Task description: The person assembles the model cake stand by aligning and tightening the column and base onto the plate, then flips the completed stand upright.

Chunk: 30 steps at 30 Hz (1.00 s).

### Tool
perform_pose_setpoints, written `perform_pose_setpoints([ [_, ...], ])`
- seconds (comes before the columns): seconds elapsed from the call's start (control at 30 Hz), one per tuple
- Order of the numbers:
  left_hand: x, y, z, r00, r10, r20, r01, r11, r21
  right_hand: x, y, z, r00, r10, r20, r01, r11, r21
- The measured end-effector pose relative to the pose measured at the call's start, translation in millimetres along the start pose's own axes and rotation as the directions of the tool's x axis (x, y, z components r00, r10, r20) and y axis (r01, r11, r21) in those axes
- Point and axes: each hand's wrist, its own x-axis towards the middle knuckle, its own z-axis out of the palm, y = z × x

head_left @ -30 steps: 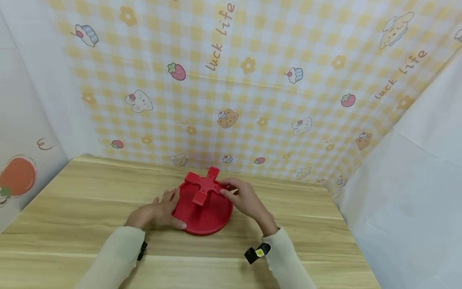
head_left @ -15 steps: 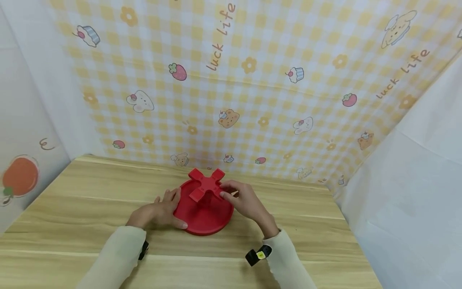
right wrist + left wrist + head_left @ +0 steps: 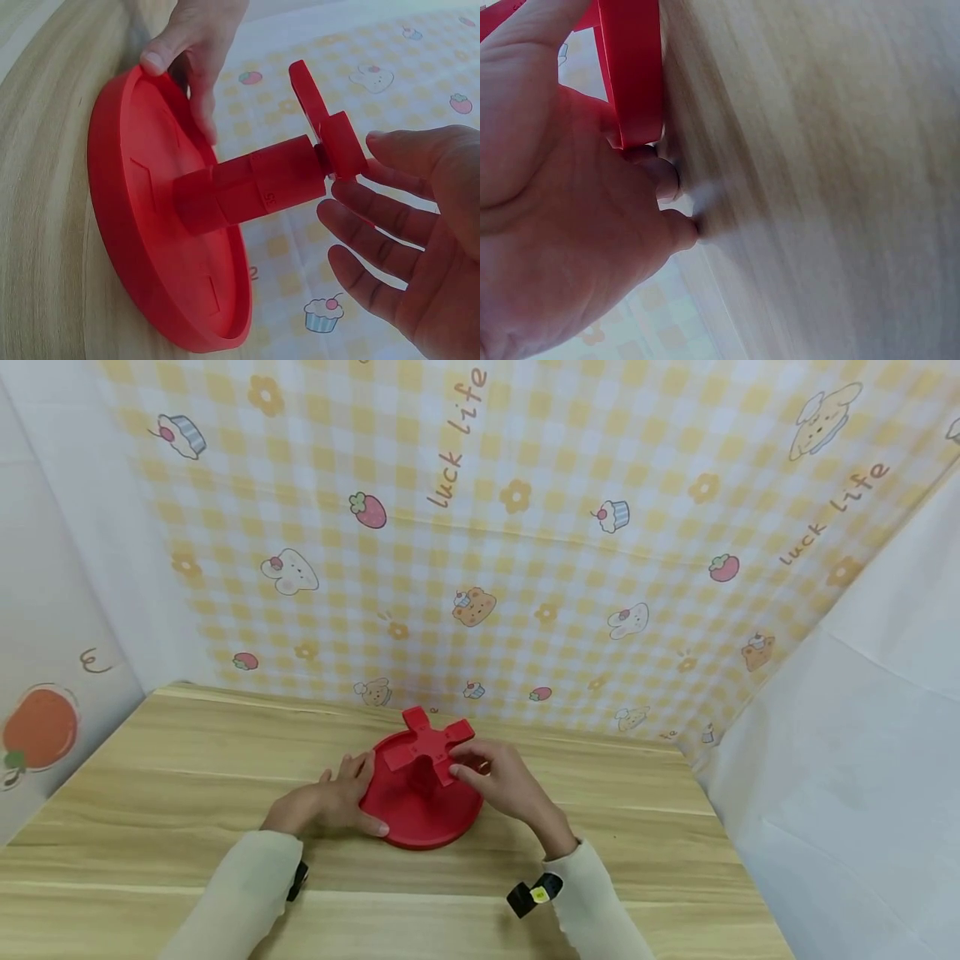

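Observation:
A shallow round red tray [image 3: 438,827] stands on the table with a thick red column [image 3: 251,184] rising from its middle. On top of the column sits a four-armed red cross-shaped piece [image 3: 432,743]. My left hand [image 3: 333,797] grips the tray's rim at its left side, thumb at the front and fingers further back. At the cross's front-right arm, my right hand [image 3: 513,781] pinches with thumb and index finger. In the right wrist view the other fingers of that hand [image 3: 442,240] are spread apart from the column.
The wooden table [image 3: 637,827] reaches back to a yellow checked cloth [image 3: 555,568] hanging close behind the tray. White cloth [image 3: 862,760] hangs at the right side. A black wrist strap [image 3: 535,893] is on the right sleeve.
The cross-shaped piece has turned clockwise on its column, seen from above. My right hand has shifted slightly left with it. The left hand and the tray have stayed put.

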Motion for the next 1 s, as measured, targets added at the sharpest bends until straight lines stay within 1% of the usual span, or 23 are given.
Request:
perform_pose_setpoints([
  [0.17, 1.4, -1.0, 1.0, 1.000, -0.014, 0.000, 0.014, 1.000, -0.010, -1.0, -1.2, 2.4, 1.000, 0.006, 0.012, -0.006, 1.000, -0.002],
  [0.37, 1.4, -0.9, 1.0, 1.000, -0.011, -0.006, 0.011, 1.000, -0.013, -1.4, -2.1, 6.6, 0.999, 0.031, 0.026, -0.031, 0.999, 0.008],
  [0.67, 1.5, -0.2, 0.7, 1.000, -0.026, -0.004, 0.026, 1.000, 0.000, -1.0, -8.2, 7.5, 0.998, 0.025, 0.054, -0.026, 0.999, 0.020],
  [0.73, 1.2, -0.2, 0.8, 1.000, -0.027, -0.003, 0.027, 1.000, 0.005, -0.7, -9.5, 5.7, 0.999, 0.026, 0.046, -0.027, 0.999, 0.021],
  [0.8, 1.3, -0.6, 1.1, 1.000, -0.026, -0.004, 0.026, 1.000, 0.005, 0.2, -10.4, 2.7, 1.000, 0.021, 0.000, -0.021, 1.000, 0.023],
  [0.87, 1.1, -0.8, 1.3, 1.000, -0.026, -0.003, 0.026, 1.000, 0.000, 2.3, -10.0, -0.8, 0.996, 0.008, -0.084, -0.006, 1.000, 0.025],
  [0.93, 1.1, -1.3, 1.4, 1.000, -0.029, -0.004, 0.029, 1.000, -0.006, 5.7, -7.5, -3.7, 0.984, -0.005, -0.178, 0.007, 1.000, 0.011],
  [1.0, 1.1, -1.7, 1.5, 0.999, -0.034, -0.003, 0.034, 0.999, -0.010, 9.3, -3.9, -5.6, 0.971, -0.007, -0.238, 0.005, 1.000, -0.009],
])
